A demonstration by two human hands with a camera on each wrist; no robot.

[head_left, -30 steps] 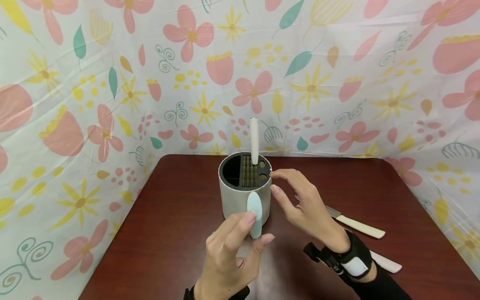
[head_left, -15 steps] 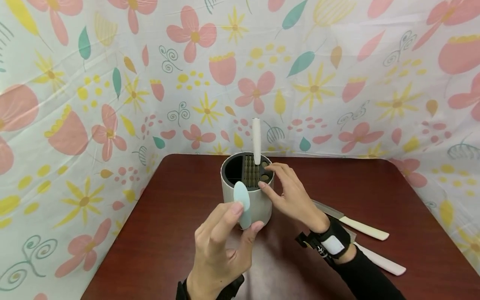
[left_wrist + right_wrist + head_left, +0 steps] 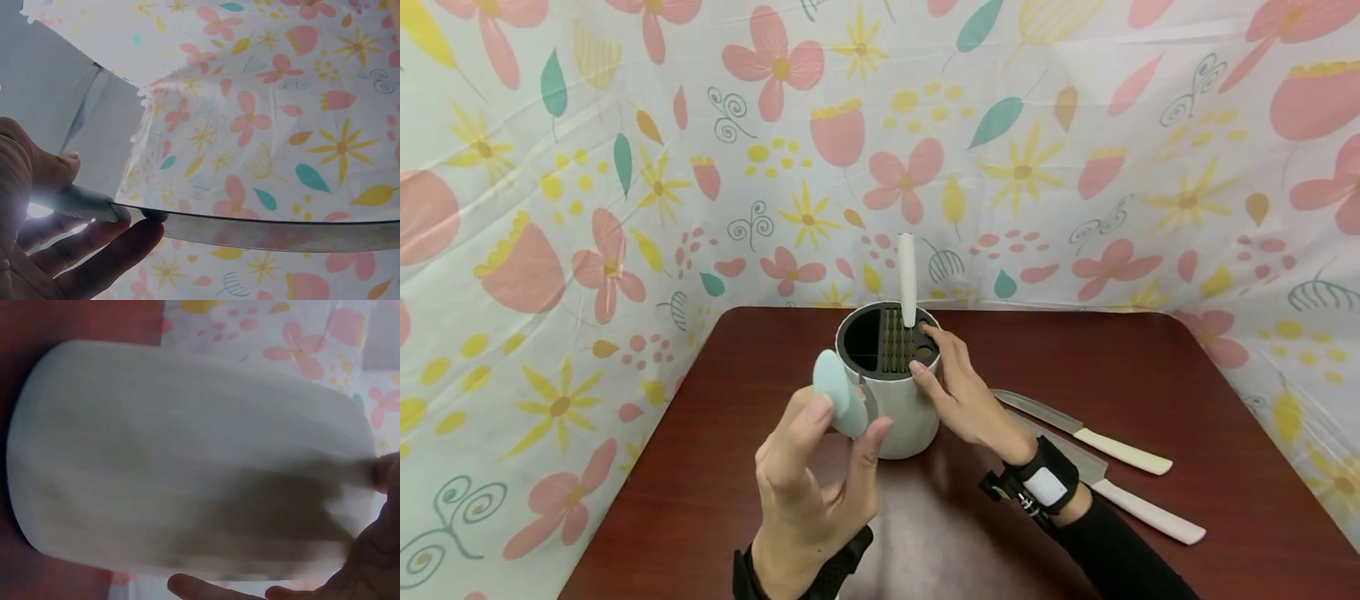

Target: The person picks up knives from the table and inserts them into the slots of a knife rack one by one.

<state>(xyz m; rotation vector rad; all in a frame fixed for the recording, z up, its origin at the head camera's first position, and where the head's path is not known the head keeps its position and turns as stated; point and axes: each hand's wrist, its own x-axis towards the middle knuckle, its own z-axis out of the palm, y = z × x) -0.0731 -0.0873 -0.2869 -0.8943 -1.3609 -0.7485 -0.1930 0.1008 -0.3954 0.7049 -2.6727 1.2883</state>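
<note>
My left hand [image 3: 812, 483] pinches a knife by its light blue handle [image 3: 840, 393], between thumb and fingers, just left of the knife block. In the left wrist view its long thin blade [image 3: 269, 236] stretches away to the right. The knife block [image 3: 898, 417] is a pale round holder with a dark slotted top; a white handle [image 3: 907, 279] stands upright in it. My right hand [image 3: 973, 404] holds the block's right rim, thumb at the near side and index finger over the top. The right wrist view is mostly filled by the block's side wall [image 3: 175, 456].
To the right on the brown table [image 3: 700, 500] lie two more knives: a narrower one with a cream handle [image 3: 1123, 452] and a wide-bladed one with a white handle [image 3: 1153, 511]. A flowered cloth [image 3: 1037, 125] hangs behind the table and on both sides.
My left hand has moved left with the knife and turned it, so part of the blade shows. My right hand has come from beside the block onto its rim.
</note>
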